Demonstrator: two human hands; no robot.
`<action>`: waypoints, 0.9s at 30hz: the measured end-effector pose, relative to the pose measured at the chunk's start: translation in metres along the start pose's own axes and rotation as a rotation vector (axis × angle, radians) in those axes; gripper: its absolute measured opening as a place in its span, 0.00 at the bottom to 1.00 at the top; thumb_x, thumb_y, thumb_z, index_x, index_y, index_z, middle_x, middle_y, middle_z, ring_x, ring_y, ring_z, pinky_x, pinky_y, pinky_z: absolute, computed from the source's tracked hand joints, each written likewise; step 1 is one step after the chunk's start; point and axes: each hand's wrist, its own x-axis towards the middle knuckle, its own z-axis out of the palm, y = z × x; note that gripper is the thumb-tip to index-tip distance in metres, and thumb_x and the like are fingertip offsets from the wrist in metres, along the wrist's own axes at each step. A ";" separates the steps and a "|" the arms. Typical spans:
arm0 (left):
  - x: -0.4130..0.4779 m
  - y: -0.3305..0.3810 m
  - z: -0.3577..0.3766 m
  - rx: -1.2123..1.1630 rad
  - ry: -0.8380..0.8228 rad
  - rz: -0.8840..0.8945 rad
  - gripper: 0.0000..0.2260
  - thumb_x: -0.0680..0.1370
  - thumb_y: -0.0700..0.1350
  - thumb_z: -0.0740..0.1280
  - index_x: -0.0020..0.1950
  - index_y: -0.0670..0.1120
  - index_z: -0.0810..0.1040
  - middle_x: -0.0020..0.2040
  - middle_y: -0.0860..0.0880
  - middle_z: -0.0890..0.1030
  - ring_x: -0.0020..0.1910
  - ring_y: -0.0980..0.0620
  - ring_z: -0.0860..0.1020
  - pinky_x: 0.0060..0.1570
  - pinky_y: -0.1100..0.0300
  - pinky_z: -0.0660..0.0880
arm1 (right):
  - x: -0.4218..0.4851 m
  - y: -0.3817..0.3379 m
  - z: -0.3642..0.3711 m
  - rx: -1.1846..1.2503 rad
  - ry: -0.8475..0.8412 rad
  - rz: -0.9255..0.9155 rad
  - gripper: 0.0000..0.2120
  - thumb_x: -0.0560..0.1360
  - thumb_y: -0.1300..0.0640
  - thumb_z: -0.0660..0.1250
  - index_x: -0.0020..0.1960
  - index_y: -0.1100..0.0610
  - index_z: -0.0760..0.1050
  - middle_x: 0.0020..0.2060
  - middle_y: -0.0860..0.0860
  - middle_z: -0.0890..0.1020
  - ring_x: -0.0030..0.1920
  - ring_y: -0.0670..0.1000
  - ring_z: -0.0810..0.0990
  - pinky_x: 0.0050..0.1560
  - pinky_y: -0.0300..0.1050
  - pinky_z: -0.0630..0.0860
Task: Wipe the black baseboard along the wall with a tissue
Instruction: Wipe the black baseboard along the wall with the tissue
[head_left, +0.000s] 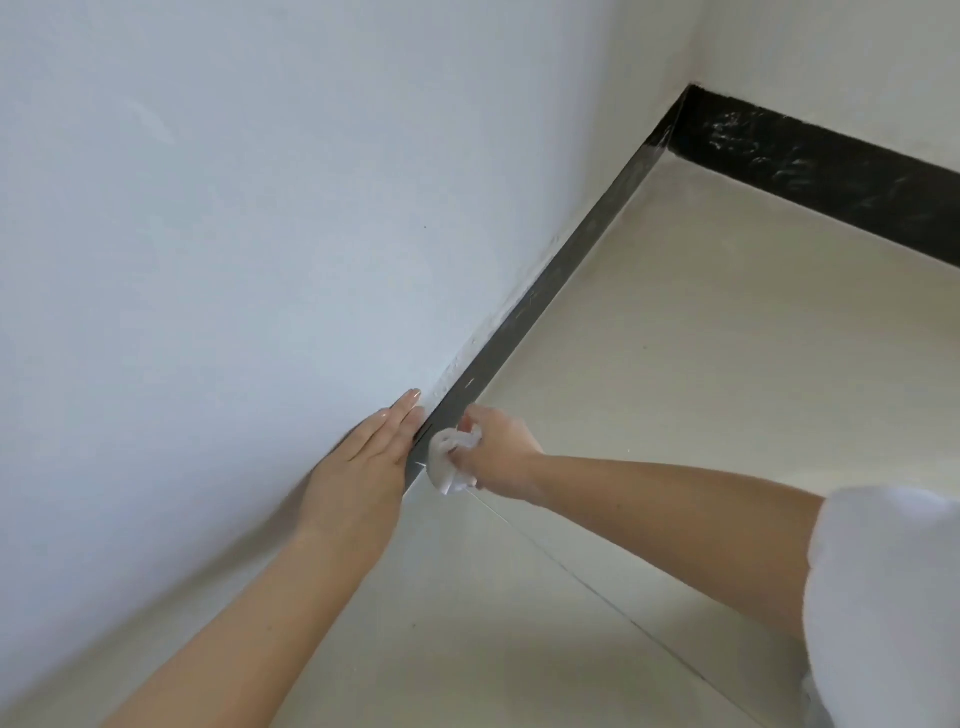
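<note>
A black baseboard (561, 270) runs along the foot of the white wall (234, 208) up to a far corner. My right hand (498, 452) grips a crumpled white tissue (449, 460) and holds it against the near stretch of the baseboard. My left hand (363, 457) lies flat on the wall with straight fingers, its fingertips just above the baseboard's top edge, right beside the tissue. Part of the baseboard is hidden behind my left hand and forearm.
A second black baseboard (810, 171) with pale smudges runs along the far wall from the corner to the right. The floor (701, 364) is pale tile with a thin grout line. A white sleeve (893, 597) fills the lower right.
</note>
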 end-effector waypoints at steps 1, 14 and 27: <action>0.000 -0.001 0.003 -0.022 0.030 -0.042 0.32 0.71 0.40 0.38 0.76 0.41 0.53 0.75 0.49 0.40 0.72 0.49 0.35 0.65 0.52 0.24 | 0.001 0.003 0.011 0.057 -0.019 -0.016 0.02 0.71 0.58 0.60 0.44 0.54 0.69 0.41 0.58 0.81 0.38 0.55 0.77 0.37 0.45 0.74; 0.012 0.014 0.012 -0.301 0.154 -0.218 0.17 0.71 0.39 0.56 0.50 0.36 0.82 0.66 0.45 0.75 0.71 0.48 0.65 0.72 0.56 0.46 | 0.059 0.019 -0.075 0.411 0.515 -0.110 0.06 0.70 0.61 0.69 0.43 0.53 0.72 0.34 0.52 0.78 0.35 0.51 0.80 0.42 0.52 0.83; 0.011 0.047 0.012 -0.213 0.213 -0.438 0.26 0.71 0.42 0.48 0.59 0.38 0.79 0.71 0.46 0.69 0.74 0.48 0.60 0.71 0.50 0.54 | 0.017 0.026 0.001 0.186 -0.003 -0.113 0.05 0.71 0.56 0.70 0.42 0.55 0.73 0.34 0.57 0.81 0.31 0.51 0.80 0.44 0.55 0.81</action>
